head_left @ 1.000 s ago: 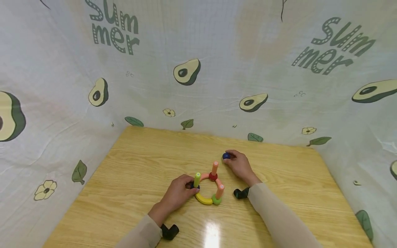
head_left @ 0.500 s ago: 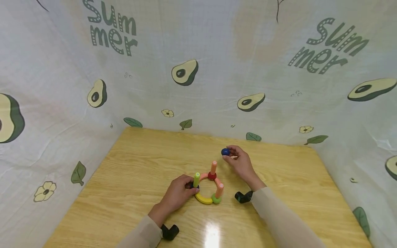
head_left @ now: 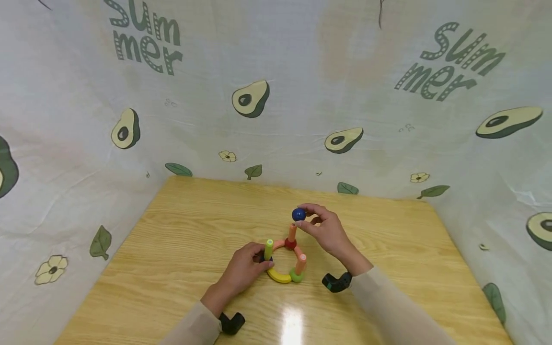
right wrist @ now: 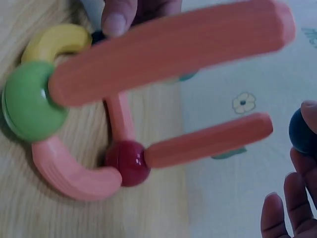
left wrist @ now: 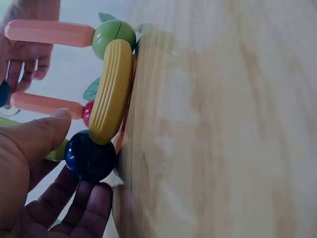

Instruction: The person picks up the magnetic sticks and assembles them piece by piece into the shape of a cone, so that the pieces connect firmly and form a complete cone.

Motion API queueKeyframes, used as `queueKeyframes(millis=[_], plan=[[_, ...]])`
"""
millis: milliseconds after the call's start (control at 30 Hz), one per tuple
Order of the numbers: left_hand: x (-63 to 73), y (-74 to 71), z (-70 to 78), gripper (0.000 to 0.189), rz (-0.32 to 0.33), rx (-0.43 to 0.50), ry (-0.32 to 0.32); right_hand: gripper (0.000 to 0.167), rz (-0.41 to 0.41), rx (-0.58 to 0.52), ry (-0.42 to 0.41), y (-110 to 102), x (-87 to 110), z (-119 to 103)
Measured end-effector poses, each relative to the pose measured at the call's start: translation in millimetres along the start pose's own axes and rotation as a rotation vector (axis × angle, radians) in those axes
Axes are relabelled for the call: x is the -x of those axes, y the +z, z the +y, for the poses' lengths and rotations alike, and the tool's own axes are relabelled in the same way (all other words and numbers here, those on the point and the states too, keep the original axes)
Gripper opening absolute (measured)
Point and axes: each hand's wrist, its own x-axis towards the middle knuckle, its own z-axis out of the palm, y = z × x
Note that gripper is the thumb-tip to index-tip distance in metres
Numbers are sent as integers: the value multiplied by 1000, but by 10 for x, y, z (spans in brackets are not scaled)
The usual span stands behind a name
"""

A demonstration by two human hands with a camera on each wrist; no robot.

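A ring of toy balls and curved sticks lies on the table. My left hand [head_left: 243, 268] grips its dark blue ball [left wrist: 90, 156] between thumb and fingers. A lime green stick [head_left: 269, 249] stands upright from that ball. The yellow curved stick [left wrist: 113, 91] links it to the green ball [right wrist: 32, 101], which bears an upright coral stick [head_left: 300, 264]. At the far side, the red ball [right wrist: 128, 163] carries another coral stick [right wrist: 210, 139]. My right hand [head_left: 325, 230] pinches a loose blue ball [head_left: 298, 214] close above that far stick's tip, with a small gap between.
The wooden table [head_left: 194, 215] ends at a pale printed cloth [head_left: 293, 96] hanging behind and at both sides. Black wrist devices sit at both cuffs, such as the right one [head_left: 336, 282].
My right hand has lifted the blue ball off the table and brought it leftward over the far coral stick. My left hand keeps its grip on the ring's dark blue ball.
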Motion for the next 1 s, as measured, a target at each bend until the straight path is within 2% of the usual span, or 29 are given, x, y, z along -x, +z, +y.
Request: queueKeyframes(millis=[233, 567, 800, 1000], plan=[[22, -33, 4, 29, 3, -32, 2, 39, -52, -16, 11, 124, 64, -25], [51, -30, -22, 33, -9, -13, -16, 39, -51, -57, -5, 180, 89, 8], [50, -14, -21, 32, 7, 5, -5, 41, -26, -73, 3, 178, 108, 37], [38, 1, 6, 29, 4, -18, 8, 40, -50, -75, -15, 155, 124, 57]])
